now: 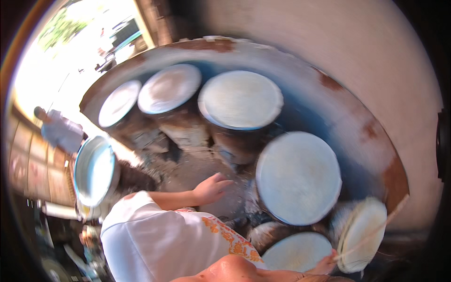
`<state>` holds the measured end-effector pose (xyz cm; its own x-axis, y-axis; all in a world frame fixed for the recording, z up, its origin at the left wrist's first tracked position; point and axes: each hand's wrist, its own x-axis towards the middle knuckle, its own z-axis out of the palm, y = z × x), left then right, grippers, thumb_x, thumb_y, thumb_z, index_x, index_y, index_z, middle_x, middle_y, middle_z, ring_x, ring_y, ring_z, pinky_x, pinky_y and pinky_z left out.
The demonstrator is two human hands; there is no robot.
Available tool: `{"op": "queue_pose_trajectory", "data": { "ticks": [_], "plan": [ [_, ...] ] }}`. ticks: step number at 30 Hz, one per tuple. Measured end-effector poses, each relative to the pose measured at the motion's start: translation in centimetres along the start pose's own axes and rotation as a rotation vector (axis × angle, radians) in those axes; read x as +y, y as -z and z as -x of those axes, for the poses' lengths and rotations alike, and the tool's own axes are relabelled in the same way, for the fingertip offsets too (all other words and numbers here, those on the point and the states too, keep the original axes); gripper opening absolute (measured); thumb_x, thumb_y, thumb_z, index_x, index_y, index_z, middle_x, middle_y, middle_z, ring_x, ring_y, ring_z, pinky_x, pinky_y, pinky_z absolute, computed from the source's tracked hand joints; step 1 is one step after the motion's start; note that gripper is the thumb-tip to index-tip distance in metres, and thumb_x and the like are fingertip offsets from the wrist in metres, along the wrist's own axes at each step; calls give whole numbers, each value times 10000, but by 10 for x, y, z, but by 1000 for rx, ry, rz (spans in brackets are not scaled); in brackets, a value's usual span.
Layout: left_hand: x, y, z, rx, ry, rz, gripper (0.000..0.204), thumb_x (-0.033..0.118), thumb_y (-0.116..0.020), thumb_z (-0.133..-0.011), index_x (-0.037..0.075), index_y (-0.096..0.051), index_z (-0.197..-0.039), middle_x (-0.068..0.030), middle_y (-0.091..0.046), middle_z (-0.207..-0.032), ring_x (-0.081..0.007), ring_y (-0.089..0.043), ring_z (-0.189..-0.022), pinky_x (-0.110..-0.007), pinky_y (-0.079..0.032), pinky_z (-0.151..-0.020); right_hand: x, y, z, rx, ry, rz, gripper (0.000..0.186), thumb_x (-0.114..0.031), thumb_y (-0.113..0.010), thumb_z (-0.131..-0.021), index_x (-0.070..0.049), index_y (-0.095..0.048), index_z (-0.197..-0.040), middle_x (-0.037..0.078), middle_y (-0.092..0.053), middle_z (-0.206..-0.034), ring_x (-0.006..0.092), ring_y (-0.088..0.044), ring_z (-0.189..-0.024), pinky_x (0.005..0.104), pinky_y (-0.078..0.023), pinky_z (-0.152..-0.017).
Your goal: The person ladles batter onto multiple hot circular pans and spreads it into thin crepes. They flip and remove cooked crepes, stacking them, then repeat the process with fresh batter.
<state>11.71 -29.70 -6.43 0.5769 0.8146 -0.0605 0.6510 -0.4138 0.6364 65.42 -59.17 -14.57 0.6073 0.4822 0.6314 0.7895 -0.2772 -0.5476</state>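
Observation:
My left hand (pixel 213 189) reaches out over the floor in front of my body, its fingers loosely stretched and nothing in them. At the lower right, my right hand (pixel 325 264) is closed around one end of a thin light stick (pixel 371 231), which slants up toward the wall. Beside that hand lies a round pan (pixel 297 252) with a pale flat surface. The stick crosses in front of another pale round pan (pixel 365 235) at the right. A larger round pan (pixel 299 178) stands just beyond. Blur hides whether the pale surfaces are liquid or covers.
More pale-topped round pans (pixel 240 99) on dark, rough bases curve away along a worn, bluish low wall (pixel 324 103). A pale basin with a blue rim (pixel 96 170) stands at the left. Near the bright doorway is another person (pixel 61 130). Clutter (pixel 70 249) fills the lower left.

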Motion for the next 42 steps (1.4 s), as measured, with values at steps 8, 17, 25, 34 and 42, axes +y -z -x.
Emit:
{"op": "queue_pose_trajectory", "data": {
  "ticks": [8, 17, 25, 34, 42],
  "plan": [
    [-315, 136, 279, 760, 1070, -385, 493, 259, -569, -848, 72, -456, -1290, -269, -432, -1102, -436, -499, -969, -474, -443, -823, -529, -244, 140, -1375, -336, -818, 150, -44, -534, -880, -64, -640, -985, -60, -436, -636, 22, -365, -507, 187, -291, -456],
    [-515, 211, 292, 1024, 1405, 851, 358, 285, -609, -821, -46, -660, -946, -374, -459, -1155, -412, -528, -1067, -441, -487, -868, -809, -361, 269, -1512, 860, -759, 390, -77, -526, -826, -123, -486, -1211, 206, -616, -967, 394, -602, -885, 464, -489, -747],
    [-515, 164, 423, 1076, 1330, 965, 509, 58, -418, -838, 80, -384, -1346, -129, -577, -734, -239, -554, -469, -363, -440, -387, -1031, -440, 477, -1536, 1520, 35, 283, -172, -432, -895, -122, -541, -1152, 166, -662, -853, 349, -654, -812, 456, -515, -667],
    [-597, 177, 424, 1490, 1180, 1360, 628, 107, -469, -905, 223, -190, -1456, -18, -385, -602, -100, -336, -379, -255, -312, -329, -1021, -408, 486, -1632, 1401, 46, 428, -109, -423, -864, -102, -459, -1290, 205, -658, -864, 370, -651, -809, 473, -510, -684],
    [-546, 223, 375, 1858, 631, 2234, 298, 106, -397, -955, 197, -326, -1231, 18, -319, -617, -66, -304, -449, -197, -287, -360, -927, -397, 500, -1884, 867, -351, 448, -123, -430, -926, -142, -399, -1373, 233, -622, -780, 325, -621, -607, 404, -499, -577]
  ]
}}
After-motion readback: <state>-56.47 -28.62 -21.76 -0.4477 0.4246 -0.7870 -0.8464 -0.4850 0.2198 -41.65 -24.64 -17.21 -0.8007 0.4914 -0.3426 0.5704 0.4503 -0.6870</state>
